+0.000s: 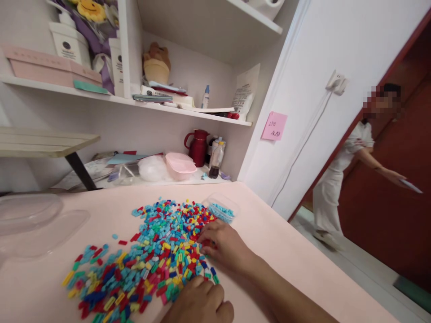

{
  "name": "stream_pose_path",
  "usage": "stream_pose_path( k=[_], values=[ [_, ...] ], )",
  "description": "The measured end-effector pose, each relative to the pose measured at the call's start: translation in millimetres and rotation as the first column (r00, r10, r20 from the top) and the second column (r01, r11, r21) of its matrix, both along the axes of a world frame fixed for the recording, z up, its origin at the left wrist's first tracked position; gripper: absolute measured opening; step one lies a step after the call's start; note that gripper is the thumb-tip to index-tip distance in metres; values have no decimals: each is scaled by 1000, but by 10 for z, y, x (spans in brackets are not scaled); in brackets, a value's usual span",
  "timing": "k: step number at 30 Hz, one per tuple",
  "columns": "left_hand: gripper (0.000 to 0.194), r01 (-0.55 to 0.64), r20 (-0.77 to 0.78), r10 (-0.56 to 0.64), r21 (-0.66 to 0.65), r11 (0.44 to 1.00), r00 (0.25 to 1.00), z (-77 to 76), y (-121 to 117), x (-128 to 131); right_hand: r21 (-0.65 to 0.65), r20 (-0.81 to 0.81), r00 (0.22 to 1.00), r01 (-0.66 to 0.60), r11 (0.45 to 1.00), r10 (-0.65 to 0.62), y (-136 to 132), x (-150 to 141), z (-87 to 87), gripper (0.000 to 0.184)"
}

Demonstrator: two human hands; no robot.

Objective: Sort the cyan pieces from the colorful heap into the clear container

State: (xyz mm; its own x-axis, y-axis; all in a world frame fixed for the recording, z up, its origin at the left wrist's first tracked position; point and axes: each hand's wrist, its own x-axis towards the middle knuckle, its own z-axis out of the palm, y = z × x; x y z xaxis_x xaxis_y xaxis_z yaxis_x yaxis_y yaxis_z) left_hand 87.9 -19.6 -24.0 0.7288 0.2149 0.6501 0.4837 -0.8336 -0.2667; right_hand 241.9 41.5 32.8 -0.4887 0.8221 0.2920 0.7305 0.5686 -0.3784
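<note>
White shelf unit [125, 49] fills most of the bkgd, w/ bottles, boxes & papers on its boards. In front: pale pink table [276, 260], running to the R edge of the shelving. Far R, a reddish-brown door [373, 197], & by it a person [332, 179] in light clothes, one arm out w/ a thin pale item [413, 185] in hand. At L, a wooden stand [43, 141] on a dark leg.

Main thing: pile of small bricks [161, 242], mostly blue, red, yellow, green, spread mid-table from the near L up to the back; both hands are at its R side. Clear containers [30, 211] sit well L of it.

R hand [225, 242]: at the pile's R edge, fingers bent down over red bricks; can't tell if any is pinched. L hand [202, 303]: at the near edge, fingers curled under, partly cut off by the frame; grip hidden, can't tell if it has anything.

On the ledge behind the table: red jug [198, 148], pink lidded box [182, 165] just L of it, yellow-capped bottle [217, 162] w/ dark liquid to the R.

Small clear tub [215, 198], at the pile's back R corner just beyond the R hand, holds blue pieces [221, 211].

Pink note [274, 126] w/ handwriting on the wall. Smallest: stray blue brick [115, 236] & red brick [123, 242], lying just L of the pile.
</note>
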Motion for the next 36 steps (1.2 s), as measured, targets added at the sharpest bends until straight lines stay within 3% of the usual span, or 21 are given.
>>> stream_pose_path(
  k=[4, 10, 22, 24, 27, 30, 36],
  values=[
    [22, 6, 1, -6, 0, 1000, 1000, -18, 24, 4, 25, -45, 999, 13, 1000, -12, -19, -60, 3, 20],
    [22, 1, -21, -2, -47, 999, 1000, -41, -3, 8, -92, -358, 933, 4, 996, -37, 9, -16, 47, 31],
    [26, -20, 42, 19, 23, 1000, 999, -11, 2, 20, -309, -530, 838, -46, 950, -131, 24, 19, 51, 11],
    [24, -15, 15, 15, 17, 1000, 1000, -16, 5, 19, -376, -589, 788, -68, 924, -181, 12, 13, 71, 9],
    [23, -7, -12, 7, 9, 1000, 1000, -26, 17, 20, -491, -706, 653, -171, 854, -275, -20, -10, 123, 14],
    [22, 9, 11, -9, 12, 1000, 1000, -36, 32, 22, -514, -786, 537, -292, 806, -307, -49, -38, 174, 21],
    [22, 3, 0, -3, 14, 1000, 1000, -14, 28, 9, -499, -838, 440, -381, 779, -322, -54, -37, 185, 21]
  ],
)
